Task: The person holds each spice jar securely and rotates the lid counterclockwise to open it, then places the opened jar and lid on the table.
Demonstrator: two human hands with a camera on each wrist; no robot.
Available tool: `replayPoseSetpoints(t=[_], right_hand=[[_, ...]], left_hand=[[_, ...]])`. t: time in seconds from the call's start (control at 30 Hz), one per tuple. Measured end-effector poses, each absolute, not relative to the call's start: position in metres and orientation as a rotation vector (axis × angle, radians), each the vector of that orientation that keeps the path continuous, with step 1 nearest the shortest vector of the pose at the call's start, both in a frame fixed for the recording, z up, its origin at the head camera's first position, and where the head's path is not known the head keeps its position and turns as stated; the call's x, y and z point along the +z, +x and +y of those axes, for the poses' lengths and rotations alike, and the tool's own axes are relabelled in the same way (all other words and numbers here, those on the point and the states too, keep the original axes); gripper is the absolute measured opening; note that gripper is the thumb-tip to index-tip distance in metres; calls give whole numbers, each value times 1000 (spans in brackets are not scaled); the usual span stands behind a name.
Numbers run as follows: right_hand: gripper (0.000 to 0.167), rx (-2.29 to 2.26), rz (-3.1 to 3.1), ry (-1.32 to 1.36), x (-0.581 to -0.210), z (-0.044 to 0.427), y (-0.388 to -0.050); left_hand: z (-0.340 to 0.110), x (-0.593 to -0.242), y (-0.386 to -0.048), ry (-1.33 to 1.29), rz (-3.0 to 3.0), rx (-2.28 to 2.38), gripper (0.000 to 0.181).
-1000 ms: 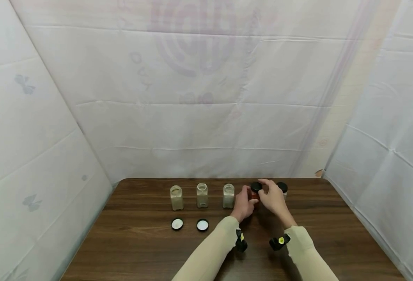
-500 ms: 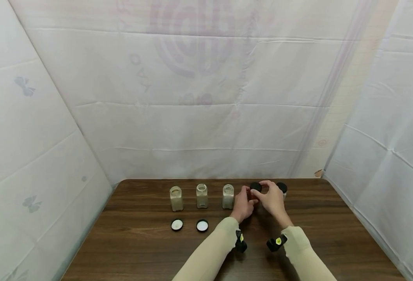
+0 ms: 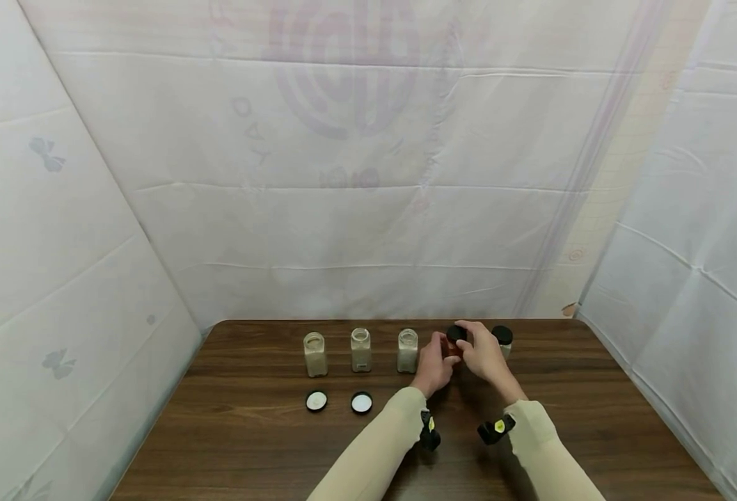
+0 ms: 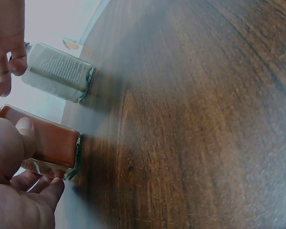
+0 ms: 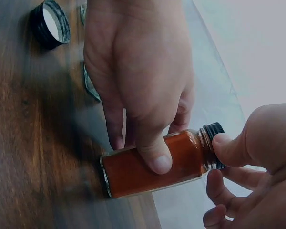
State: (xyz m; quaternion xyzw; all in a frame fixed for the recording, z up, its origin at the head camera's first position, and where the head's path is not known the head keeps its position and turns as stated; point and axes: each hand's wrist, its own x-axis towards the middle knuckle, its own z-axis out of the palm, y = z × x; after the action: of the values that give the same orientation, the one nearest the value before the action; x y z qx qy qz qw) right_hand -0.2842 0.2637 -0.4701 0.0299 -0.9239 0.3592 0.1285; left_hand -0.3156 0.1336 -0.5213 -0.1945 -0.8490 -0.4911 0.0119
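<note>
A glass spice jar [image 5: 181,152] filled with red-brown powder stands upright on the table. My left hand [image 3: 432,365] grips its body, thumb along one flat side and fingers around the other, as the right wrist view shows. On the neck sits a black screw cap [image 5: 213,130], with thread visible below it. My right hand [image 3: 486,353] pinches this cap between thumb and fingers. Just right of that hand stands another spice jar [image 4: 57,71], its black cap [image 3: 502,335] on and its contents pale.
Three uncapped jars of pale powder, a left one [image 3: 315,355], a middle one [image 3: 361,350] and a right one [image 3: 408,351], stand in a row to the left. Two black lids, one [image 3: 316,400] beside another [image 3: 361,402], lie white side up before them. White cloth walls [image 3: 343,229] surround the table.
My right hand has turned at the cap, its thumb first crossing over the top and then drawing back toward the right. The left hand has stayed on the jar in place.
</note>
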Motion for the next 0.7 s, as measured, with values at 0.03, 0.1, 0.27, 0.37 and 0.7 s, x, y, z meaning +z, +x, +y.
replayPoseSetpoints(t=[0.03,0.1,0.27,0.37,0.7], right_hand=[[43,1045,-2693,95,-470,264,-284],[44,1045,-2701,107,-470,265,-285],[45,1032,-2718,128,-469,265,-286],[48,1032,-2722,130,-468,265,-286],[52,1020,-2573,-52,-476,261,-288]], left_hand=[[134,-521,-315,-607,-2648,-1530,30],[133,-522,-315,-607,-2648,-1529,30],[134,-522,-316,-610,-2643,-1525,29],[134,-522,-316,-612,-2644,-1534,28],[134,-522,-316,-584,-2649,-1597,33]])
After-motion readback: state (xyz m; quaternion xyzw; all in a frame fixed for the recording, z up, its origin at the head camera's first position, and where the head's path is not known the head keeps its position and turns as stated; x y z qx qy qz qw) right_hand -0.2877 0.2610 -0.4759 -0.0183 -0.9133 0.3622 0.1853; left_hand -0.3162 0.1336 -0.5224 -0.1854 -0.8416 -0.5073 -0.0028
